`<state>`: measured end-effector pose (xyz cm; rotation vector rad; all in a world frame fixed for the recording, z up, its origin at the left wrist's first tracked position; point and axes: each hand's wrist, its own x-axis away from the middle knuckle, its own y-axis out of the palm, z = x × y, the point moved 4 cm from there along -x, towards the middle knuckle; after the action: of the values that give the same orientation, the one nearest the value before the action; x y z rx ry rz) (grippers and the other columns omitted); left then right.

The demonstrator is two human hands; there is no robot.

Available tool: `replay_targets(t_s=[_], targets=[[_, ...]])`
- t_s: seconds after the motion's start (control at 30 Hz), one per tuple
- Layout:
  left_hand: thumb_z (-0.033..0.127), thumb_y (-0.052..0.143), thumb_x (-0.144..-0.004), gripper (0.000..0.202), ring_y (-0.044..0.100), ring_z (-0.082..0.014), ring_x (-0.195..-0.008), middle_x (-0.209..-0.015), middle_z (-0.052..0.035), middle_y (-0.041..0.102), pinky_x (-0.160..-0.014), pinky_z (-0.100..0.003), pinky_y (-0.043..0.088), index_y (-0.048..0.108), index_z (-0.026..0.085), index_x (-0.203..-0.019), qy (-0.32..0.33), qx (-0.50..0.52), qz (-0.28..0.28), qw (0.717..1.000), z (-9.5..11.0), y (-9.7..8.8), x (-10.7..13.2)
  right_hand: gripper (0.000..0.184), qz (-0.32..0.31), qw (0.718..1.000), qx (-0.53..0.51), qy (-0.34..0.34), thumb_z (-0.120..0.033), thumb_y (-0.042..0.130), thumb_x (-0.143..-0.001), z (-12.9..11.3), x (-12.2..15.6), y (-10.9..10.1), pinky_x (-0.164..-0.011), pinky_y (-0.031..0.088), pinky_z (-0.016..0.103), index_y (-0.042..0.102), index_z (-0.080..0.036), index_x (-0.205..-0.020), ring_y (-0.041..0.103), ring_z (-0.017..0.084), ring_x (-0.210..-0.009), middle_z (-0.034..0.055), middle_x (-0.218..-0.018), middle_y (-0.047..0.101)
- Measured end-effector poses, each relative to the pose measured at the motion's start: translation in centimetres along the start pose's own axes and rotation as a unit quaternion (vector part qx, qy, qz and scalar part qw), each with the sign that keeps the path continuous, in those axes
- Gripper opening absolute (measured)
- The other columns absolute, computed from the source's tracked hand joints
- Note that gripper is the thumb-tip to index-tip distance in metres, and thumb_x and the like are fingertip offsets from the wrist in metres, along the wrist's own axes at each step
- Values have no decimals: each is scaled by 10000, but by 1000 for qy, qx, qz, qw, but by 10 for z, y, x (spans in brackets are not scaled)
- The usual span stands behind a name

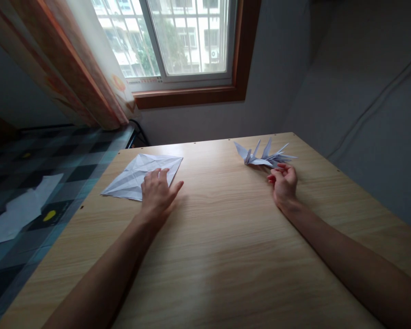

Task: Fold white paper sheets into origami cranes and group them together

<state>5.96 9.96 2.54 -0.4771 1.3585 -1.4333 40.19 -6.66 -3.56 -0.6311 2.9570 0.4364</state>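
My left hand (158, 190) lies flat and open on the wooden table (219, 237), its fingers resting on the near corner of a creased square sheet of white paper (137, 176). My right hand (282, 183) sits at the right side of the table, palm turned up, fingers loosely curled and apart, empty. Just beyond its fingertips lie folded white paper cranes (264, 156), bunched together with wings pointing up; the fingertips are close to them but I cannot tell if they touch.
A bed with a checked blue-grey cover (37, 183) stands left of the table, with a white sheet of paper (17, 212) on it. A window (178, 36) and an orange curtain (78, 77) are behind. A grey wall runs along the right.
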Motion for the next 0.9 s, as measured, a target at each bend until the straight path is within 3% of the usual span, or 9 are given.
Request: replay_targets(t_s=[0.1, 0.2, 0.4, 0.53, 0.67, 0.8, 0.9], targets=[[572, 514, -827, 695, 403, -472, -1243, -1391, -260, 453, -974, -578, 338, 485, 98, -1334, -44, -100, -58, 992, -14, 3, -1, 321, -3, 1000, 0, -2, -279, 666, -626, 0, 0, 0, -438, 400, 174, 509, -222, -900, 524, 62, -480, -74, -737, 541], [569, 423, -870, 615, 506, -451, -1137, -1276, -262, 553, -897, -548, 404, 560, 94, -1236, -48, -139, -100, 984, -19, 6, -2, 315, -2, 1000, -1, -3, -277, 670, -625, -1, 1, 0, -439, 398, 176, 509, -219, -890, 519, 61, -476, -74, -731, 541], [414, 416, -882, 406, 646, -366, -883, -976, -233, 685, -719, -404, 461, 660, 109, -990, -41, -187, -104, 976, -18, 0, -5, 319, 1, 1000, -5, -3, -274, 666, -613, -3, 2, 0, -434, 396, 173, 518, -212, -890, 517, 59, -473, -77, -720, 541], [266, 402, -871, 333, 662, -367, -796, -854, -224, 695, -687, -404, 443, 701, 120, -884, -33, -207, -99, 973, -16, -6, -4, 323, 1, 1000, -4, -3, -269, 667, -609, -2, 1, -1, -436, 399, 172, 524, -207, -892, 515, 58, -474, -76, -714, 542], [168, 370, -858, 340, 653, -373, -782, -810, -223, 682, -664, -404, 423, 698, 85, -898, -23, -235, -42, 971, -7, -19, -2, 317, 0, 1000, -2, -3, -268, 666, -618, -1, 1, -1, -441, 401, 176, 530, -206, -897, 519, 60, -478, -74, -713, 543], [142, 391, -851, 278, 642, -308, -756, -766, -173, 665, -634, -350, 392, 664, 98, -816, 76, -248, 14, 966, 24, -27, 8, 320, 4, 1000, 1, -4, -270, 669, -611, 0, 1, -1, -434, 397, 174, 532, -205, -892, 517, 63, -477, -76, -707, 542], [147, 436, -836, 225, 629, -264, -694, -699, -123, 648, -586, -324, 378, 643, 122, -750, 200, -206, 6, 958, 57, -24, 24, 324, 8, 1000, 5, -7, -277, 664, -602, -1, 1, -1, -428, 394, 174, 529, -200, -886, 512, 62, -468, -77, -705, 541]])
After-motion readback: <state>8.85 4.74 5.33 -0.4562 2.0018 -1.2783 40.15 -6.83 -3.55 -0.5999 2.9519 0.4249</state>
